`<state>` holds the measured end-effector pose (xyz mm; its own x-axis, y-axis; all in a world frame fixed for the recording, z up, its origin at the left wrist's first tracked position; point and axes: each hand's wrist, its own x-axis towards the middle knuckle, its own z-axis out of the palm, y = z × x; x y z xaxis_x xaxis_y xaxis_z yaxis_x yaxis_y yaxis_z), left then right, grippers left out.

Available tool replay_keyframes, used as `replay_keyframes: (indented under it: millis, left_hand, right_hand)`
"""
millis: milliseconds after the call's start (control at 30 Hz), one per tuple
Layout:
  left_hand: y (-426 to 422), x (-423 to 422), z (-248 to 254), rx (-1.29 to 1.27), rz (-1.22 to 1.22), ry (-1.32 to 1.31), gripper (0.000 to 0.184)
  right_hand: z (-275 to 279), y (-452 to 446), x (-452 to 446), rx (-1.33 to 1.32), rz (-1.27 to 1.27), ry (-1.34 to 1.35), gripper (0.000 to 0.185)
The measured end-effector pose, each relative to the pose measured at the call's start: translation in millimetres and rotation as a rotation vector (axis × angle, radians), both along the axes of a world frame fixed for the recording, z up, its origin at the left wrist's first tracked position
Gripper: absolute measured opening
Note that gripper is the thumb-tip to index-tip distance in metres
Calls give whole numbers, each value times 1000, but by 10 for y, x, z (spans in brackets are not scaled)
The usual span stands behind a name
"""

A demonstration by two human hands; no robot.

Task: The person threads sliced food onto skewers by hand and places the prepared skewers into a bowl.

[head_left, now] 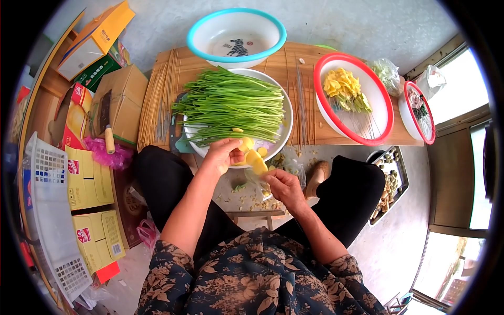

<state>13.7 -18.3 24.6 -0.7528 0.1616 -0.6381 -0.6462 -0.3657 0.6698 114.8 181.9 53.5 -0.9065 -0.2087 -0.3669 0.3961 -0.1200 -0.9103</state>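
By the near rim of the white basin [289,113], the left fingers [234,143] pinch yellow slices [258,162], whose lower end the right fingers [271,179] grip. A loosened pinch could drop one onto the floor [367,247] below the basin.

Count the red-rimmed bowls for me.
2: the larger bowl, holding yellow slices, right of the greens, and the smaller bowl at the right end of the table.
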Motion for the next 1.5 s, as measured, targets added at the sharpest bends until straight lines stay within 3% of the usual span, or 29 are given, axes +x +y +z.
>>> replay_keyframes:
  millis: [200,600,1233,1500]
  left_hand:
    - [-51,-20,19,185,-29,-67,15]
    - [-132,-56,68,295,-130,-52,16]
    - [-74,-48,88,346,-140,-118,24]
    - [-136,-45,-3,253,-236,2,23]
  right_hand:
    - [23,46,12,-53,16,-9,16]
    - [75,106,20,-53,82,-13,17]
    - [59,117,-4,-41,59,5,15]
    - [3,93,-16,-78,64,-46,17]
